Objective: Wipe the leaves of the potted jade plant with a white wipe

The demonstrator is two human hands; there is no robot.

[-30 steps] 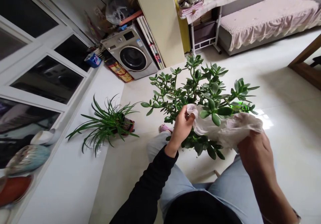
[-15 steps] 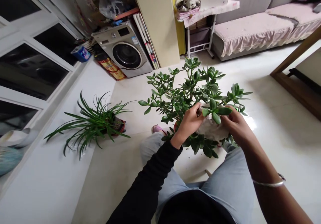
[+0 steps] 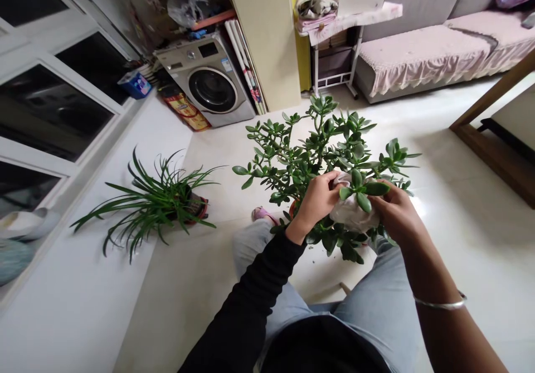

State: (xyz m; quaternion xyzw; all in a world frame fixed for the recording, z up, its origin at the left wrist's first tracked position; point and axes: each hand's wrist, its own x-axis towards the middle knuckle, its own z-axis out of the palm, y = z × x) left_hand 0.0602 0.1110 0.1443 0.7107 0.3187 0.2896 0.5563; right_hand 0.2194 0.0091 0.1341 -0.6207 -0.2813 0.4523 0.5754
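A bushy jade plant (image 3: 292, 166) with thick glossy leaves stands between my knees, its reddish pot (image 3: 292, 208) mostly hidden by foliage. A crumpled whitish cloth (image 3: 354, 217) spreads beneath a leaf cluster on the near right side. My left hand (image 3: 318, 199) is closed, pinching the upper left part of the cloth beside that cluster. On the other side my right hand (image 3: 396, 210) is closed, thumb and fingers at the tip of a broad leaf (image 3: 376, 188). The cloth's edge lies against those fingers, which partly hide it.
A long-leaved potted plant (image 3: 167, 203) sits on the floor to the left. Farther back are a washing machine (image 3: 211, 86), a small rack (image 3: 334, 77) and a sofa (image 3: 422, 47) with pink covers. A wooden frame (image 3: 493, 102) stands at right. Small bits lie on the floor below the plant.
My right hand has shifted slightly down and right at the leaf. The leaf cluster has tilted a little, and more of the cloth shows by my left fingers.
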